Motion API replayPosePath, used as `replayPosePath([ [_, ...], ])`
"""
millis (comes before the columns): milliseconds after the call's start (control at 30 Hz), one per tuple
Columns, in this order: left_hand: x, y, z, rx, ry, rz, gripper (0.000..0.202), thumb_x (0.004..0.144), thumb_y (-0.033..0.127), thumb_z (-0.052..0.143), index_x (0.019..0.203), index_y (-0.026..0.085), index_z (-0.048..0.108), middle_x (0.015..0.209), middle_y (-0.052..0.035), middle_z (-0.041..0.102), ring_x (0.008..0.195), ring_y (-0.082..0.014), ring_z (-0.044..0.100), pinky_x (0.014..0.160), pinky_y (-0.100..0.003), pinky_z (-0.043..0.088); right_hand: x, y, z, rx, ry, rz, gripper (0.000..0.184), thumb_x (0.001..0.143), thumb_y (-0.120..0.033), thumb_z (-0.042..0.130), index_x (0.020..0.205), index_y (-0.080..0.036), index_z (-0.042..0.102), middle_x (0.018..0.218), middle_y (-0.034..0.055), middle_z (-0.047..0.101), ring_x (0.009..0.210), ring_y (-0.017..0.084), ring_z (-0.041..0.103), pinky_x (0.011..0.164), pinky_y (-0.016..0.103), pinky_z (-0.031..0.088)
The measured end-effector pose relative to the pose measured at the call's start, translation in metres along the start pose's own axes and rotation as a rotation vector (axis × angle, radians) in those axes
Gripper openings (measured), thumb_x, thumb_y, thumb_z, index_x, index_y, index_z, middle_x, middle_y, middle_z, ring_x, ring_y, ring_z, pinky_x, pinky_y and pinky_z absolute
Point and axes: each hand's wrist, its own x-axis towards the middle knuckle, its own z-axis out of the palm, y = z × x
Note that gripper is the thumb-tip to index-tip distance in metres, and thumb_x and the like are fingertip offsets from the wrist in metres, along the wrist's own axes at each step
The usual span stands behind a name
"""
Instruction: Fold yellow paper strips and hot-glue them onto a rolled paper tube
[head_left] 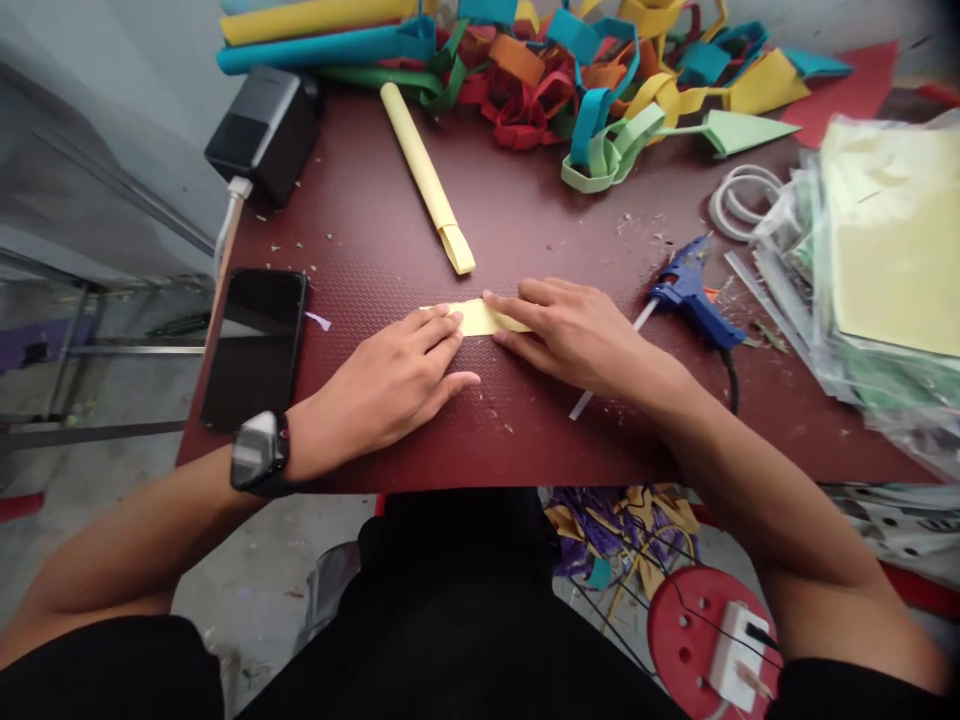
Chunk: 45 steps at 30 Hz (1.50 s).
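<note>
A short strip of pale yellow paper (477, 318) lies flat on the dark red table before me. My left hand (390, 375) rests palm down with its fingertips flat on the strip's left end, its thumb stretched out to the side. Over the right end, my right hand (577, 330) holds the strip, index finger along the far edge and thumb at the near edge; the rest of that end is hidden beneath it. Just beyond, a rolled yellow paper tube (424, 165) with a looped end lies at a slant.
A blue glue gun (694, 295) with a clear glue stick lies right of my right hand. Coloured paper chains (540, 85) cover the back. A phone (255, 345) and a black power block (262, 135) are left. Yellow paper sheets (892, 240) lie on plastic bags at right.
</note>
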Motion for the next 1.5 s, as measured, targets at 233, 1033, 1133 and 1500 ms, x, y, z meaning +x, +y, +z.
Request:
replayPosePath([
  [233,-0.007,-0.005,-0.020,0.054,-0.035,-0.086,0.047,0.117,0.033,0.046,0.125,0.000,0.078,0.144,-0.0251,0.071,0.148,-0.0422,0.059,0.128,-0.061,0.052,-0.005,0.004,0.000,0.025,0.021,-0.012,0.051,0.119,-0.042,0.042,0.154,-0.014,0.068,0.103,0.0126,0.070,0.084,0.023,0.056,0.075,0.036,0.038],
  [1033,0.041,-0.013,-0.022,0.341,-0.110,0.062,0.023,0.113,0.034,0.062,0.113,0.015,0.075,0.113,-0.0111,0.074,0.101,-0.0264,0.065,0.080,-0.037,0.050,-0.007,0.024,0.017,0.070,0.235,-0.102,0.024,0.114,-0.031,0.060,0.122,-0.025,0.082,0.122,0.0113,0.076,0.105,0.028,0.053,0.087,0.041,0.036],
  [1133,0.042,-0.017,-0.019,0.373,-0.087,0.084,0.025,0.114,0.032,0.060,0.110,0.015,0.076,0.110,-0.0109,0.074,0.100,-0.0258,0.063,0.078,-0.036,0.050,-0.007,0.023,0.015,-0.022,0.215,-0.139,0.028,0.116,-0.031,0.055,0.124,-0.023,0.080,0.119,0.0118,0.076,0.103,0.027,0.052,0.085,0.039,0.034],
  [1500,0.038,-0.023,-0.017,0.413,-0.020,0.148,0.025,0.115,0.033,0.059,0.111,0.016,0.078,0.102,-0.0095,0.076,0.096,-0.0252,0.065,0.070,-0.035,0.048,-0.007,0.018,0.009,-0.190,0.175,-0.161,0.028,0.116,-0.023,0.053,0.126,-0.020,0.078,0.116,0.0129,0.076,0.095,0.026,0.054,0.083,0.041,0.035],
])
